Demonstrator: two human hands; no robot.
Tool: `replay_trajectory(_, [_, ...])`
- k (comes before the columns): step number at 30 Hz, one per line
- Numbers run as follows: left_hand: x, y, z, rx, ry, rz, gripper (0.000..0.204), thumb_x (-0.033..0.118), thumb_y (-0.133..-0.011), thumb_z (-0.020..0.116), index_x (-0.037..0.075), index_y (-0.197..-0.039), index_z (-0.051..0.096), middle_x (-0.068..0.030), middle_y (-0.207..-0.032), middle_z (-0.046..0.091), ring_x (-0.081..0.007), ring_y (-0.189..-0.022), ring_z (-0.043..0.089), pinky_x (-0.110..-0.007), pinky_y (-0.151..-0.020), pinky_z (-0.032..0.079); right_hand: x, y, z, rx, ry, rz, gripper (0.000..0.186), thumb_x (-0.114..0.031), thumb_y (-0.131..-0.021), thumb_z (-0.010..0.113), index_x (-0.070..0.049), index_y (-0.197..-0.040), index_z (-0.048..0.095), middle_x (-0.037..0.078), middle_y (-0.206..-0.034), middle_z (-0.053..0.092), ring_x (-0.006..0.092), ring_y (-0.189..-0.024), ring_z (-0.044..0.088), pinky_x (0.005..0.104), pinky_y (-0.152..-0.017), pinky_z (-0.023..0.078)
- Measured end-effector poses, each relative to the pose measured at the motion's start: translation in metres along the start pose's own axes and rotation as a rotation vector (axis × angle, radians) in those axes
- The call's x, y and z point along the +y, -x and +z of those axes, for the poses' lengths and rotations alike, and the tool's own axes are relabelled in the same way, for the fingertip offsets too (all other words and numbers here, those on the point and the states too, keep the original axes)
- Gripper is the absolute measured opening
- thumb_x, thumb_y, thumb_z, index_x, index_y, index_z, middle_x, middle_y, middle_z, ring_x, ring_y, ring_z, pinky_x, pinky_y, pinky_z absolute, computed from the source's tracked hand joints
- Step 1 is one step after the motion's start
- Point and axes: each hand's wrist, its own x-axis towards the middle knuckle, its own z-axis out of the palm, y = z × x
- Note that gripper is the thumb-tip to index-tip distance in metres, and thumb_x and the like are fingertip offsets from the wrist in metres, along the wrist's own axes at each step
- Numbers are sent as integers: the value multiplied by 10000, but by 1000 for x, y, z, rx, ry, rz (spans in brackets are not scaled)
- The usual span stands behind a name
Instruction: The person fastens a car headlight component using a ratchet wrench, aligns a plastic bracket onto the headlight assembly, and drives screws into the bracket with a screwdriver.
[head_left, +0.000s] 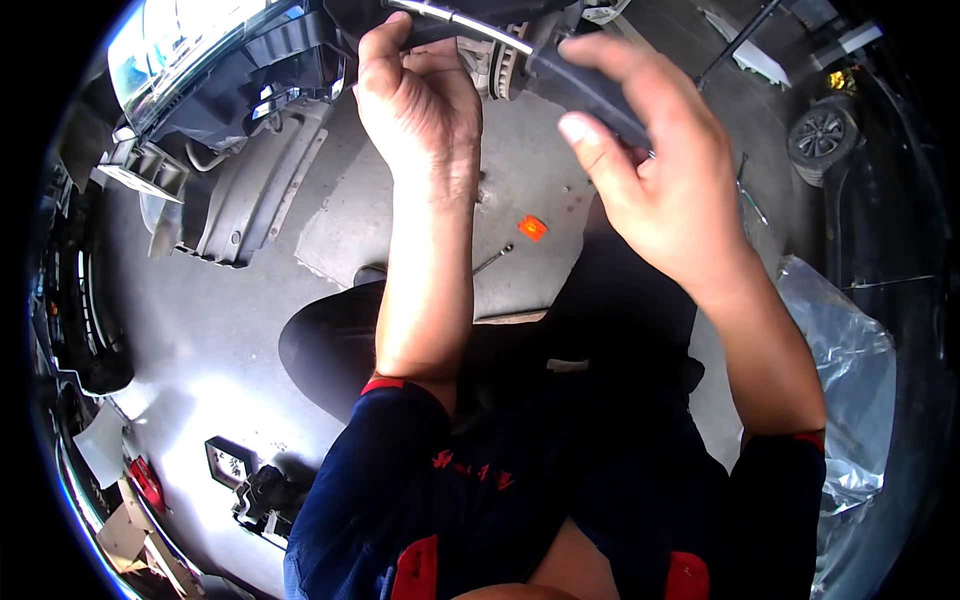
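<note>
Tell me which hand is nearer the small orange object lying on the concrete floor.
Right. The right hand is just right of and above the small orange object; the left hand is farther, up and left of it.

A small orange piece [532, 227] lies on the concrete floor [220, 330] below the fingers, a thin metal rod [493, 260] just beside it; a spare wheel [822, 138] sits right of them, crumpled clear plastic sheeting [850, 370] lower right

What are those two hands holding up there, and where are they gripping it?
The right hand grips the dark handle of a long tool. The left hand curls around its silver metal shaft further along.
</note>
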Motion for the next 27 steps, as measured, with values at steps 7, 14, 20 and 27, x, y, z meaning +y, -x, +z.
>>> replay_trajectory(7, [-9,16,19,52,0,58,100,19,-895,649,-51,-954,608,-143,-910,691,-240,-879,697,-385,-915,584,1,-3,-2,-48,-281,148,302,-203,-1029,625,3,-1250,641,74,-873,655,155,-689,616,278,-632,503])
replay_trajectory(14, [-7,15,19,64,-16,68,84,20,-867,667,-15,-908,603,-112,-862,658,-212,-875,677,-328,-879,560,4,-7,3,-144,-761,502,286,-243,-1039,621,-45,-1245,629,24,-807,589,85,-596,526,267,-545,442])
replay_trajectory(20, [1,9,20,180,-47,-39,67,-16,-858,637,-11,-914,601,-136,-952,695,-209,-961,675,-318,-924,540,19,-4,7,-1,292,-312,367,-216,-1010,660,-53,-1336,617,27,-812,607,161,-732,642,334,-693,527])
replay_trajectory(27, [13,0,0,74,-147,-60,110,-54,-870,615,27,-866,540,-66,-915,672,-67,-721,572,-130,-651,466,5,-10,-8,-322,-1343,874,416,-332,-1103,484,-11,-1341,603,-58,-718,418,-8,-567,317,163,-442,254])
